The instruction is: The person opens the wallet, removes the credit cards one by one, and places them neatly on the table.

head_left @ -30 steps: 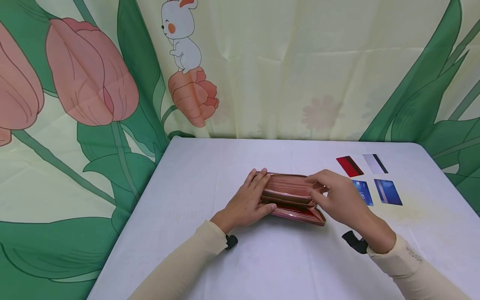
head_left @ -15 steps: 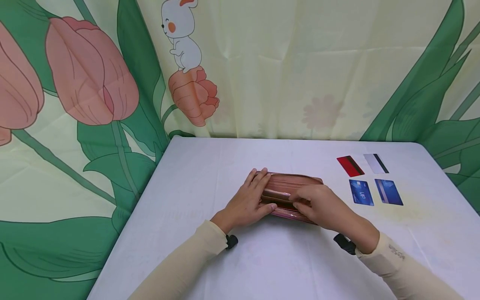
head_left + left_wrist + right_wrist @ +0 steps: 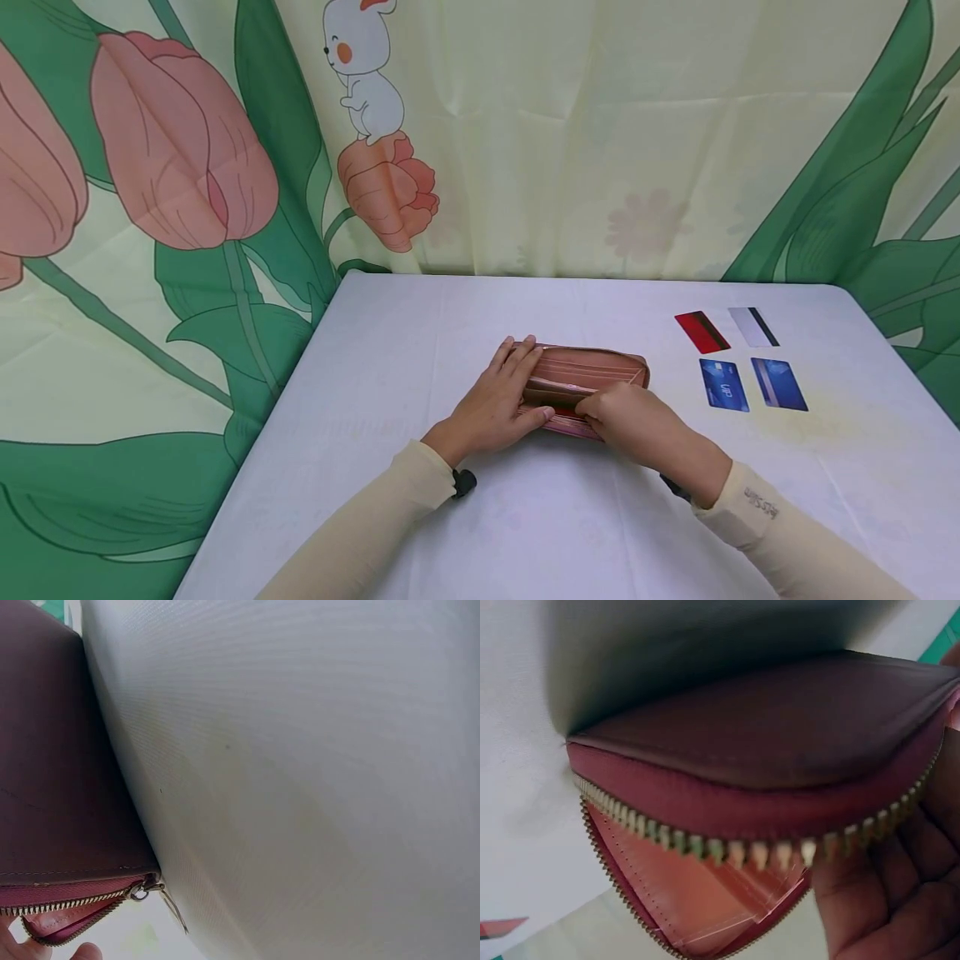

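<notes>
On the white table lies an unzipped pink wallet (image 3: 592, 358), its mouth spread so the card slots on the far panel show. My left hand (image 3: 491, 408) grips the wallet's left end, fingers over the far panel and thumb at the near edge. Into the main compartment reaches my right hand (image 3: 641, 425), knuckles up, with its fingertips hidden inside; whether they pinch anything I cannot tell. A bit of red shows deep in the compartment beside them. In the right wrist view, brass zip teeth (image 3: 742, 851) curve along the wallet's edge.
Several cards lie at the table's right: a red card (image 3: 702, 332), a silver card (image 3: 753, 327), a blue VIP card (image 3: 723, 384) and another blue card (image 3: 779, 384). A curtain (image 3: 525, 150) printed with tulips and a rabbit hangs behind the table.
My right hand has moved left and down from the wallet's right side into its main compartment. The left hand stays in place, and the cards lie as before.
</notes>
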